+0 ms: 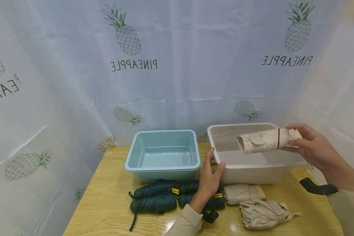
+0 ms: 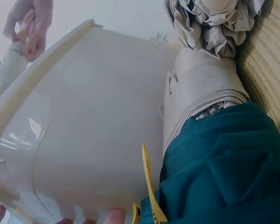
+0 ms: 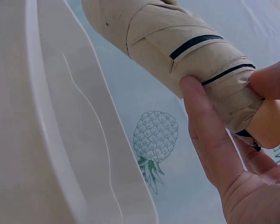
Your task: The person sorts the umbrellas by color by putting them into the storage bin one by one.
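Observation:
My right hand (image 1: 312, 147) grips a folded beige umbrella (image 1: 262, 141) at its handle end and holds it over the off-white bin (image 1: 253, 175). In the right wrist view, a dark strap runs round the umbrella (image 3: 158, 46), and its pale handle (image 3: 269, 123) lies among my fingers. At the bin's front left corner, my left hand (image 1: 208, 180) holds the rim, thumb and fingers on either side of the corner. In the left wrist view, fingertips (image 2: 115, 216) show against the wall of the bin (image 2: 98, 116).
Two more beige umbrellas, one neatly rolled (image 1: 243, 194) and one crumpled (image 1: 262, 214), lie before the bin. Several dark green umbrellas (image 1: 153, 203) lie left of them, partly behind my left arm. A light blue bin (image 1: 165, 173) stands at left. A pineapple-print curtain (image 1: 188, 82) hangs behind the table (image 1: 97, 196).

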Demonstrator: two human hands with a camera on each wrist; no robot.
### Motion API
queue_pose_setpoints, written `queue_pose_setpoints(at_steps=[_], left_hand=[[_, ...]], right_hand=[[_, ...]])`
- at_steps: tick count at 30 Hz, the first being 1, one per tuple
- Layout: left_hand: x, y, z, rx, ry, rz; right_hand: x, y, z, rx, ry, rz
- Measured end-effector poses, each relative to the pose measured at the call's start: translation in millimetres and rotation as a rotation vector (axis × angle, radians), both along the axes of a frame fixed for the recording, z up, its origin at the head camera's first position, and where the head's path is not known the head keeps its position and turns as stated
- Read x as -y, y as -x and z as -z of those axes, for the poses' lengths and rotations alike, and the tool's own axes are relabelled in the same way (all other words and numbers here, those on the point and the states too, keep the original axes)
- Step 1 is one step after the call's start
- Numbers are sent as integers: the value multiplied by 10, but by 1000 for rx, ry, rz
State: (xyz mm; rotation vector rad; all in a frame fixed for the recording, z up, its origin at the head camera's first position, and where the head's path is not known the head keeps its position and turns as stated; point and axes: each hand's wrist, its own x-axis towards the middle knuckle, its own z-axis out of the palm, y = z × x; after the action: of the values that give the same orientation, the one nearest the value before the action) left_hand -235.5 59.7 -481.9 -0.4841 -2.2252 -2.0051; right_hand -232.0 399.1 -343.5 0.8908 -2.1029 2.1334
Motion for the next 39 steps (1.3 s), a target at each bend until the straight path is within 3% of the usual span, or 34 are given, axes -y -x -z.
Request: queue_pose_setpoints(at_steps=[9,16,24,39], left_hand=[[4,-24,-15,0,-1,-1],[-8,-41,-56,0,-7,-9],[-1,-58,-58,6,41,-35],[-17,-66,-42,14,-9,-9]], right_hand=[[122,272,-121,117,-59,94],[248,480,-219,191,-121,122],[391,648,-223,249,-328,210],[665,958,-134,334,-511,181]])
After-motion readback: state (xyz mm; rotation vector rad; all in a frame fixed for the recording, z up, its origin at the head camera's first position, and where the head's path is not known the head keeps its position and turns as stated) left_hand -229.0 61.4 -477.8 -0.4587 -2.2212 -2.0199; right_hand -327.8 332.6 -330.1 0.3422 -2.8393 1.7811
